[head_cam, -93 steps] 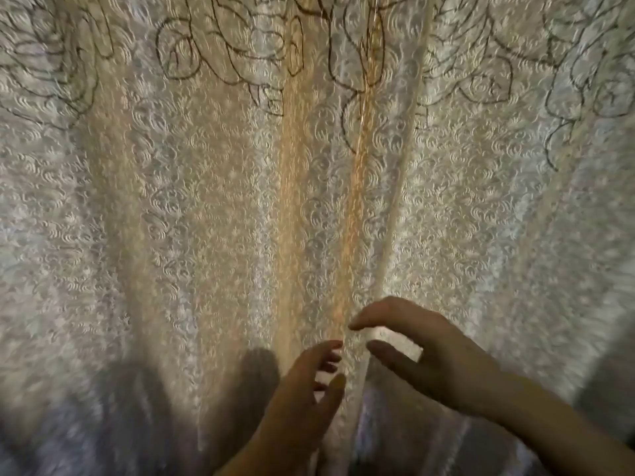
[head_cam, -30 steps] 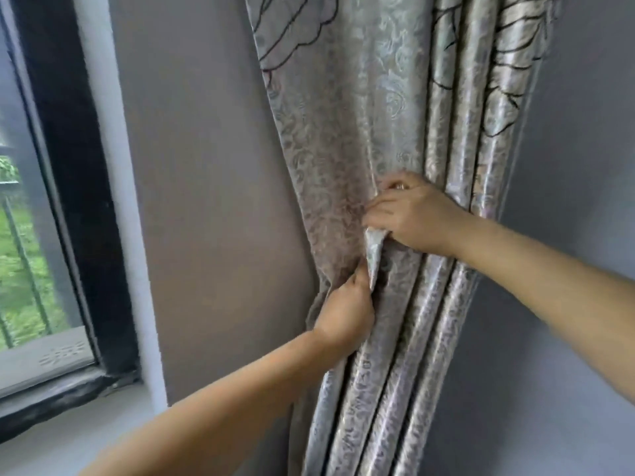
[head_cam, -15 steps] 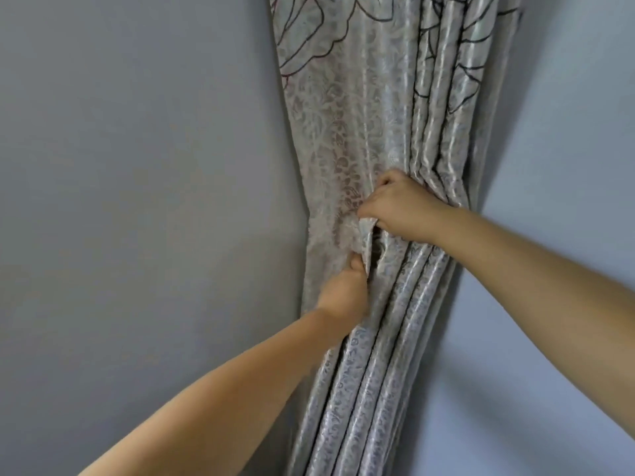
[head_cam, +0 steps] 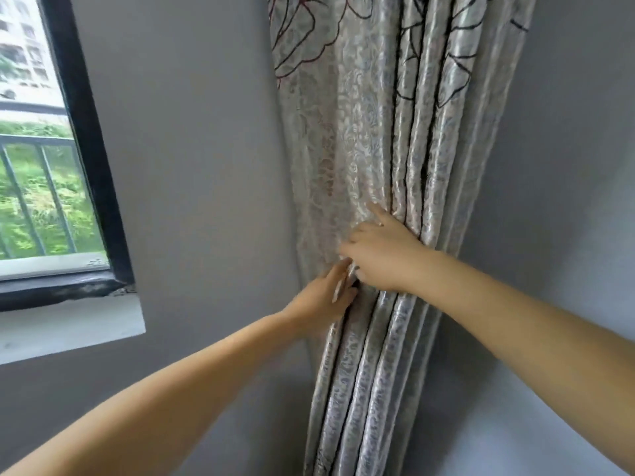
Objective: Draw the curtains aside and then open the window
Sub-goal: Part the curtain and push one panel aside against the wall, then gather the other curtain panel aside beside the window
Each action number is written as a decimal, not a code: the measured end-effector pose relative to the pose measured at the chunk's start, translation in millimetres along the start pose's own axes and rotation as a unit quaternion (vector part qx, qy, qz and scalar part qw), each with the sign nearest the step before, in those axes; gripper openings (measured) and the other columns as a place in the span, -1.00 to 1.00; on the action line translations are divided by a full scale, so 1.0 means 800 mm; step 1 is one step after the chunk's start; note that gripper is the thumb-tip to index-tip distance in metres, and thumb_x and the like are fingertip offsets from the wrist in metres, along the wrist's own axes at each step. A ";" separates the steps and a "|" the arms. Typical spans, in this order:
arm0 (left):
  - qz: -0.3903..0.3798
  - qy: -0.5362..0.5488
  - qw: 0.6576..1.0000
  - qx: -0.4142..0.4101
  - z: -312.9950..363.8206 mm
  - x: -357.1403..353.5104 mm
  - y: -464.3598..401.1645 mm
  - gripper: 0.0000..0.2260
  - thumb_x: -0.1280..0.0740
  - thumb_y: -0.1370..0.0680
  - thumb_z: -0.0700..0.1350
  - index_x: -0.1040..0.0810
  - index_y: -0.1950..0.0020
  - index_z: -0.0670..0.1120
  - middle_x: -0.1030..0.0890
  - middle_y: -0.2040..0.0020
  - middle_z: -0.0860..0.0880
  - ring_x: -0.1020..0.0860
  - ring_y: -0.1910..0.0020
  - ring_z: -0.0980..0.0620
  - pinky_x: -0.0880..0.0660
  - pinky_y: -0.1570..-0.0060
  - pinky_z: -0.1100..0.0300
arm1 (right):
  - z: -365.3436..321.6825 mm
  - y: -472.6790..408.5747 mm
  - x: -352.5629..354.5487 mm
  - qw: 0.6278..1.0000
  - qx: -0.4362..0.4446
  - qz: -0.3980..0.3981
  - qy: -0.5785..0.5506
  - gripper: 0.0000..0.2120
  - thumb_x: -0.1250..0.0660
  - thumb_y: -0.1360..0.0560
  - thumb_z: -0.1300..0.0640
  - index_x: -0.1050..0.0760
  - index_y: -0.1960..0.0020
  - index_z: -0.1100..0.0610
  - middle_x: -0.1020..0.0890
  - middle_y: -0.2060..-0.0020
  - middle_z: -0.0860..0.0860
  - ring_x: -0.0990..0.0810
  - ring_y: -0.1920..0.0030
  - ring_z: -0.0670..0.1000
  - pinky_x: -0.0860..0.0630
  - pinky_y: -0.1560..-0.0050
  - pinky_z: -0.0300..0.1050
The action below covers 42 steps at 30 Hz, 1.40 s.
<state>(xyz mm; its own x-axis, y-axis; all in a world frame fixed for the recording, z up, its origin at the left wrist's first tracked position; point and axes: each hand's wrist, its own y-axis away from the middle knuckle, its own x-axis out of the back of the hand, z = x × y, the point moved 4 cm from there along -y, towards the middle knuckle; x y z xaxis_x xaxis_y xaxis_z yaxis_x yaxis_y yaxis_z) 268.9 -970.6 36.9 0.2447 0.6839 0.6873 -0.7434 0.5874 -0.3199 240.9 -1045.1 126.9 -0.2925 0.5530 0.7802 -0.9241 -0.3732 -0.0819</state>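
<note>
The right hand (head_cam: 385, 259) lies on the gathered curtain (head_cam: 371, 159) with its index finger stretched up along a fold and the other fingers bent into the cloth, pinching a pale edge of fabric at their tips. Just below it, touching, the left hand (head_cam: 324, 298) presses against the same bunch; its thumb lies along that pale edge, but whether its fingers close round the cloth behind I cannot tell, since the folds hide them. The curtain is drawn aside into a narrow bundle of deep pleats in the corner of the grey wall (head_cam: 206, 149), pinched narrowest where the hands meet and spreading wider above. Its cloth is shiny silver-beige with a fine woven swirl pattern and large flower outlines in dark lines near the top. Well to the left, the window (head_cam: 37, 187) with its black frame (head_cam: 92, 159) is uncovered, showing railings and greenery outside above a pale sill (head_cam: 68, 328).
</note>
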 end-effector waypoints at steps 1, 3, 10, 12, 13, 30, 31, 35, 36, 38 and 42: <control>0.013 0.017 1.000 0.001 -0.008 0.010 0.017 -0.60 -0.20 -0.59 -0.16 -0.24 -0.41 -0.16 -0.51 -0.24 -0.20 -0.51 -0.14 -0.20 -0.38 0.00 0.14 | -0.021 -0.002 0.006 1.000 0.007 -0.003 -0.025 -0.67 -0.23 -0.48 0.05 -0.42 -0.22 0.06 -0.54 -0.20 0.04 -0.37 -0.29 0.08 0.19 -0.45 0.14; 0.039 0.046 0.998 0.014 -0.027 0.032 0.057 -0.65 -0.23 -0.57 -0.21 -0.30 -0.35 -0.19 -0.53 -0.23 -0.15 -0.52 -0.15 -0.11 -0.40 -0.04 0.16 | -0.058 -0.006 0.017 0.997 0.020 0.027 -0.067 -0.62 -0.19 -0.50 -0.06 -0.36 -0.27 0.06 -0.49 -0.26 0.06 -0.34 -0.33 0.08 0.18 -0.46 0.14; 0.191 0.139 0.960 0.152 -0.085 0.123 0.261 -0.76 -0.21 -0.49 0.11 -0.34 -0.14 0.33 -0.63 -0.01 0.10 -0.59 -0.02 0.09 -0.49 -0.07 0.19 | -0.184 -0.030 0.027 0.927 0.066 0.197 -0.311 -0.55 -0.08 -0.45 -0.07 -0.44 -0.24 0.12 -0.59 -0.16 0.09 -0.53 -0.18 0.13 -0.29 -0.32 0.08; 0.236 0.144 0.944 0.182 -0.096 0.139 0.331 -0.70 -0.14 -0.41 0.21 -0.39 -0.14 0.36 -0.62 -0.03 0.16 -0.59 -0.02 0.16 -0.52 -0.10 0.09 | -0.219 -0.035 0.025 0.892 0.074 0.209 -0.395 -0.54 -0.08 -0.45 -0.08 -0.43 -0.25 0.11 -0.58 -0.17 0.08 -0.52 -0.18 0.12 -0.37 -0.25 0.03; 0.256 0.145 0.935 0.199 -0.101 0.145 0.365 -0.70 -0.14 -0.41 0.22 -0.41 -0.13 0.35 -0.61 -0.03 0.18 -0.59 -0.03 0.17 -0.52 -0.10 0.07 | -0.236 -0.035 0.023 0.868 0.071 0.203 -0.448 -0.57 -0.11 -0.47 -0.06 -0.40 -0.27 0.10 -0.56 -0.20 0.06 -0.49 -0.22 0.08 -0.36 -0.26 -0.01; 0.568 0.068 0.680 0.459 -0.069 0.135 0.852 -0.73 -0.15 -0.39 0.17 -0.54 -0.01 0.35 -0.68 0.10 0.07 -0.63 0.17 0.09 -0.55 0.06 0.21 | -0.622 0.118 0.017 0.442 -0.005 -0.123 -0.888 -0.65 -0.37 -0.36 0.01 -0.39 -0.11 -0.05 -0.65 0.01 0.09 -0.65 0.16 -0.17 -0.58 0.26 -0.32; 0.578 0.067 0.667 0.465 -0.069 0.130 0.867 -0.75 -0.16 -0.40 0.14 -0.56 0.01 0.34 -0.68 0.11 0.07 -0.63 0.19 0.09 -0.56 0.10 0.28 | -0.636 0.117 0.019 0.441 0.002 -0.134 -0.887 -0.72 -0.35 -0.44 0.10 -0.39 -0.12 -0.04 -0.64 0.01 0.08 -0.65 0.16 -0.18 -0.57 0.26 -0.32; 0.612 0.075 0.621 0.484 -0.074 0.124 0.914 -0.75 -0.18 -0.45 0.02 -0.60 0.07 0.31 -0.68 0.14 0.02 -0.63 0.24 0.03 -0.56 0.20 0.38 | -0.685 0.100 0.043 0.464 0.041 -0.177 -0.867 -0.66 -0.11 -0.53 0.40 -0.37 -0.24 0.13 -0.60 -0.02 0.08 -0.65 0.18 -0.17 -0.56 0.23 -0.34; 0.620 0.081 0.610 0.487 -0.076 0.125 0.924 -0.77 -0.19 -0.42 0.09 -0.60 0.06 0.31 -0.68 0.14 0.02 -0.63 0.24 0.02 -0.56 0.20 0.37 | -0.695 0.094 0.050 0.470 0.055 -0.184 -0.861 -0.66 -0.11 -0.53 0.40 -0.38 -0.22 0.12 -0.61 -0.01 0.08 -0.65 0.18 -0.16 -0.56 0.22 -0.33; 0.635 0.080 0.593 0.489 -0.080 0.133 0.940 -0.73 -0.18 -0.37 0.16 -0.60 0.04 0.29 -0.68 0.15 0.01 -0.63 0.24 0.03 -0.57 0.19 0.36 | -0.713 0.080 0.068 0.479 0.076 -0.196 -0.852 -0.66 -0.11 -0.54 0.39 -0.41 -0.17 0.04 -0.62 0.01 0.08 -0.65 0.18 -0.14 -0.54 0.19 -0.29; 0.663 0.069 0.563 0.489 -0.096 0.154 0.956 -0.73 -0.18 -0.37 0.17 -0.60 0.03 0.27 -0.68 0.15 -0.01 -0.63 0.24 0.03 -0.57 0.17 0.34 | -0.744 0.039 0.085 0.496 0.107 -0.196 -0.839 -0.70 -0.16 -0.54 0.29 -0.43 -0.12 -0.06 -0.67 0.09 0.06 -0.66 0.16 -0.10 -0.53 0.10 -0.12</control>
<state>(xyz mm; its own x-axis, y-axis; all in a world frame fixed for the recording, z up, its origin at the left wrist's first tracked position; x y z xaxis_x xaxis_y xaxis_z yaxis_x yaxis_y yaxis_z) -221.4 -403.8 -173.0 -0.9330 0.3069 0.1878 -0.2998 -0.9517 0.0662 46.1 -575.4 -191.8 0.6823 -0.7171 0.1422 -0.7290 -0.6525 0.2070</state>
